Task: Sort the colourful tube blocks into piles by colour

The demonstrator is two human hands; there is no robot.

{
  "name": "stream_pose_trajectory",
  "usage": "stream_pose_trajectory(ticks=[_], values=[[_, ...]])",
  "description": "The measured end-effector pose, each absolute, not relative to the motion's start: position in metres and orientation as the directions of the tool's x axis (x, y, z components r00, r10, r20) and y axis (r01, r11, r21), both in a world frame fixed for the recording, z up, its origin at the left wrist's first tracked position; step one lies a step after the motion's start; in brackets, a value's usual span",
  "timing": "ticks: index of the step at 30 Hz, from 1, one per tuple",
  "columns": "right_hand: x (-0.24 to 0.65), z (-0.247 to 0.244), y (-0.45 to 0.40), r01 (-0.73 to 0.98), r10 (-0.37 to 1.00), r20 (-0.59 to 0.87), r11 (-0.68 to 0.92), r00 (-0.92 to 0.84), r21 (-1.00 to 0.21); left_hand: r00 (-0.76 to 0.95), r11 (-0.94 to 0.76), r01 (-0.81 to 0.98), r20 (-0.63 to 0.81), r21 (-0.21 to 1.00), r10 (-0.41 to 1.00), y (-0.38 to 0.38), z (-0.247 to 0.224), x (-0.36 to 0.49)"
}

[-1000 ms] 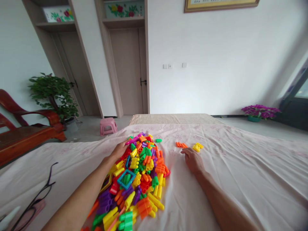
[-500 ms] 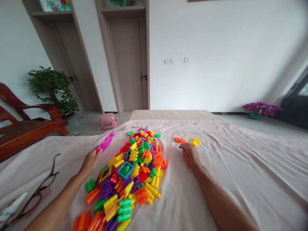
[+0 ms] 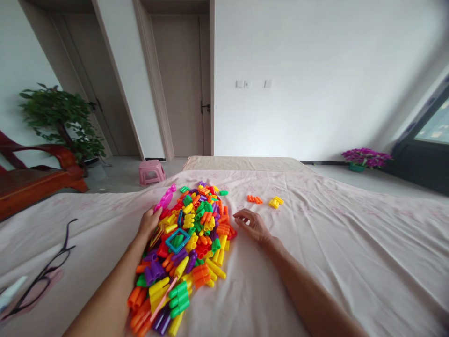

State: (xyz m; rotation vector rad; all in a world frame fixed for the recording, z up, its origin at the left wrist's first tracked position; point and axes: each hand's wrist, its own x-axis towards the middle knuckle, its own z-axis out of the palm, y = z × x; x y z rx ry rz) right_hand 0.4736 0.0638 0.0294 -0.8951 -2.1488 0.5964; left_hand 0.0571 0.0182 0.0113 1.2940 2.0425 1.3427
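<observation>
My left hand (image 3: 148, 224) is closed around the near end of a magenta plastic toy (image 3: 166, 198), knobbed at its far tip, at the left edge of the pile. Colourful plastic building blocks (image 3: 201, 277) lie heaped in front of me, in orange, yellow, green, purple and red. A blue open square frame (image 3: 177, 240) rests on top of them. Just right of the heap hovers my right hand (image 3: 255, 226), fingers curved and apart, with nothing visible in it. Beyond it, an orange block (image 3: 254, 199) and a yellow block (image 3: 276, 202) sit on the cloth.
A pale patterned cloth (image 3: 336, 252) covers the table. Black-framed glasses (image 3: 44, 276) and a white tube (image 3: 13, 291) lie at the left. Past the table are a pink stool (image 3: 151, 172), a wooden chair (image 3: 66, 164), a potted plant (image 3: 58, 114) and purple flowers (image 3: 366, 157).
My right hand has moved left, away from the loose orange and yellow blocks, toward the pile. My left hand, still gripping the magenta toy, has come right against the pile. The view has shifted slightly.
</observation>
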Motion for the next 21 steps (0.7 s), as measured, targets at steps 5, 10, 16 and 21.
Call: stream_pose_trajectory(ticks=[5,10,16,21], values=[[0.451,0.044,0.041,0.317,0.629,0.46,0.745,-0.627,-0.587,-0.474,0.089,0.436,0.144,0.896,0.869,-0.005,0.03,0.045],[0.446,0.046,0.035,0.359,0.59,0.446,0.788,-0.673,-0.501,-0.369,0.04,0.516,0.181,0.855,0.912,-0.079,0.036,0.038],[0.443,0.035,0.041,0.313,0.699,0.412,0.663,-0.584,-0.68,0.048,-0.247,0.787,0.343,0.565,0.938,-0.186,0.023,0.076],[0.447,0.02,0.056,0.257,0.883,0.305,0.407,-0.358,-0.877,0.327,-0.433,0.89,0.462,0.143,0.825,-0.216,0.018,0.129]])
